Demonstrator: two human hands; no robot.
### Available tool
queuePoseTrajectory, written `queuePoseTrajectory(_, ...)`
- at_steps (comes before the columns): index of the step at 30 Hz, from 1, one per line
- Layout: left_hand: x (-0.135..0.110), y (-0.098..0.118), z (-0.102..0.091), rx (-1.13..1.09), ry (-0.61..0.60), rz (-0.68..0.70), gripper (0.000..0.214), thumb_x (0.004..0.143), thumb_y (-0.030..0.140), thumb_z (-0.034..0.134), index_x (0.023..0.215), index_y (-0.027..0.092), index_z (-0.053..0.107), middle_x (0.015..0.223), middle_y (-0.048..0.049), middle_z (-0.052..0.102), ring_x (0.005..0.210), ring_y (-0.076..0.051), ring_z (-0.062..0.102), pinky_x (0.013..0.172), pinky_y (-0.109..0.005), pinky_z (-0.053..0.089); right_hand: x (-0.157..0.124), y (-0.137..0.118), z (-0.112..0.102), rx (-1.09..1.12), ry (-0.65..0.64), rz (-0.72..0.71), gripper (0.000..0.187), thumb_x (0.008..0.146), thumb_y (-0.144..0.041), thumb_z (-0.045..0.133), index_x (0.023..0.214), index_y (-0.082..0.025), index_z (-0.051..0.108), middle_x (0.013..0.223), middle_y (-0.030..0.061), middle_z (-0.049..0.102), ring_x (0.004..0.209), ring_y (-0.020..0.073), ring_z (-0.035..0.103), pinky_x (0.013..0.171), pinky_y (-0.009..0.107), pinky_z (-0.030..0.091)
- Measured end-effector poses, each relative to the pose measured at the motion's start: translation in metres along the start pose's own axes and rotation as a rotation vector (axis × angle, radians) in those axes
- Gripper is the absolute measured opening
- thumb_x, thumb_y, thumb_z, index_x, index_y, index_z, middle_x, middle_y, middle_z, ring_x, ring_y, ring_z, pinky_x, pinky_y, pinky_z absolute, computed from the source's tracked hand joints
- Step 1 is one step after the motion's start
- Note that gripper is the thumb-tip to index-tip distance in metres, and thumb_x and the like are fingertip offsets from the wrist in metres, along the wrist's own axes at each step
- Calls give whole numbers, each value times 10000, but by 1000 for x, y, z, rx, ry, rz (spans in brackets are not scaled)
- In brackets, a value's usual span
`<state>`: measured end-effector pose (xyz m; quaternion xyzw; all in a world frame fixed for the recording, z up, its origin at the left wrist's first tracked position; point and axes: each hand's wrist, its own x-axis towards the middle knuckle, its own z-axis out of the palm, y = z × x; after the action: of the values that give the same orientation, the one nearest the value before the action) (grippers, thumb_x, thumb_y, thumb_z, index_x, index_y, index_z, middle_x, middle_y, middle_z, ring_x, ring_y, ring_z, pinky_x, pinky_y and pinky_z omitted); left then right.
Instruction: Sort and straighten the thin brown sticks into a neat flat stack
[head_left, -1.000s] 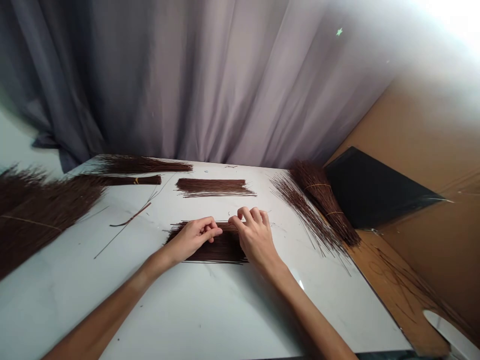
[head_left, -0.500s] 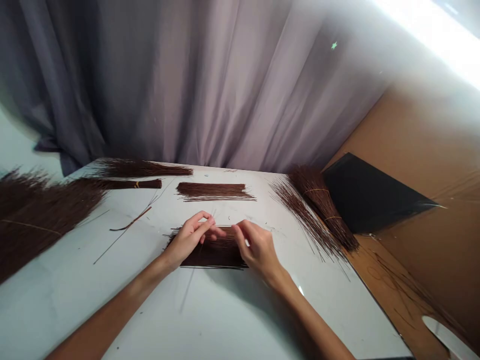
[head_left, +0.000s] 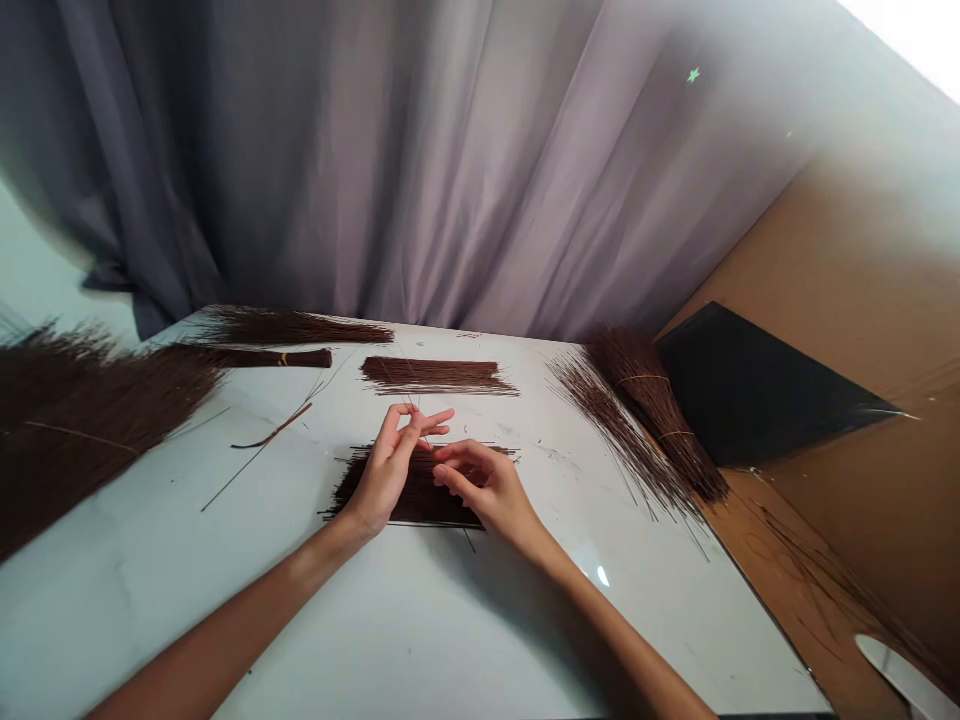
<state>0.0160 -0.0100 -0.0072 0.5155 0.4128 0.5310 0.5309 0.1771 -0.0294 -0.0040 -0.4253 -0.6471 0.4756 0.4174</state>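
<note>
A flat pile of short dark brown sticks (head_left: 420,497) lies on the white table (head_left: 420,620) in front of me. My left hand (head_left: 391,468) is raised above the pile's left half, thumb and forefinger pinched on a thin stick (head_left: 415,410) that points away from me. My right hand (head_left: 484,487) hovers over the pile's right half, fingers curled and pinched together towards the left hand; whether it grips the same stick I cannot make out.
A second flat row of sticks (head_left: 435,374) lies further back. Tied bundles lie at the back left (head_left: 255,357) and right (head_left: 652,410), a big brushy heap (head_left: 82,410) at the left. Loose sticks (head_left: 266,437) are scattered. A dark panel (head_left: 757,390) and cardboard (head_left: 862,330) stand right.
Both hands have lifted off the pile, where they lay flat a second ago. The left hand now pinches a single stick, and the right hand has curled in towards it.
</note>
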Motion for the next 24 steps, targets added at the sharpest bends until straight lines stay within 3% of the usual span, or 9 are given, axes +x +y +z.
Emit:
queuePoseTrajectory(2,3,-1,-5,97,-58,-6,305,1051,539,411,1052,251,511,1278,-56,688,1143,-219,617,997,-357,421,4,2,-16,-87,37,-6,272,947,-441,600,977,-189,698,863,41,734,735,172,660,609,276,493)
queuePoseTrajectory(4,7,-4,-12,302,-145,24,282,1023,514,491,1016,244,570,1212,-40,683,1117,-234,605,990,-359,419,7,8,-45,-261,183,-62,294,956,-435,564,944,-182,713,900,62,737,798,195,664,660,295,494)
queuePoseTrajectory(6,10,-7,-20,581,-277,121,221,975,462,599,945,244,620,1112,-23,680,1086,-246,588,1001,-379,397,8,15,-86,-554,419,-82,301,942,-427,554,946,-177,722,907,80,736,792,210,647,666,307,463)
queuePoseTrajectory(9,12,-7,-30,809,-389,229,155,957,395,645,902,251,640,1092,-4,670,1098,-245,558,1011,-396,371,0,30,-150,-1020,822,72,265,928,-355,543,997,-190,738,921,89,723,786,220,599,650,310,377)
queuePoseTrajectory(11,13,-4,-34,827,-436,224,140,946,389,668,915,256,643,1133,5,662,1127,-240,546,1019,-392,369,-9,41,-184,-1180,914,196,262,933,-319,525,1004,-195,744,935,102,708,825,240,576,610,310,314)
queuePoseTrajectory(13,15,0,-38,816,-480,185,142,927,398,696,920,261,660,1191,10,648,1172,-244,531,1050,-397,355,-16,53,-206,-1259,904,282,269,934,-292,511,991,-182,751,965,125,691,855,255,552,605,318,300)
queuePoseTrajectory(18,21,2,-50,873,-474,150,132,906,405,717,911,274,704,1255,8,630,1223,-269,511,1106,-452,299,-19,77,-220,-1294,861,341,318,935,-327,512,1036,-126,737,1027,193,620,993,330,498,702,372,391)
queuePoseTrajectory(24,24,-8,-52,846,-496,115,158,942,397,673,861,267,714,1216,10,640,1184,-259,530,1099,-451,310,-11,82,-211,-1240,875,124,323,937,-391,499,1012,-132,678,1025,180,549,1007,331,459,824,432,437)
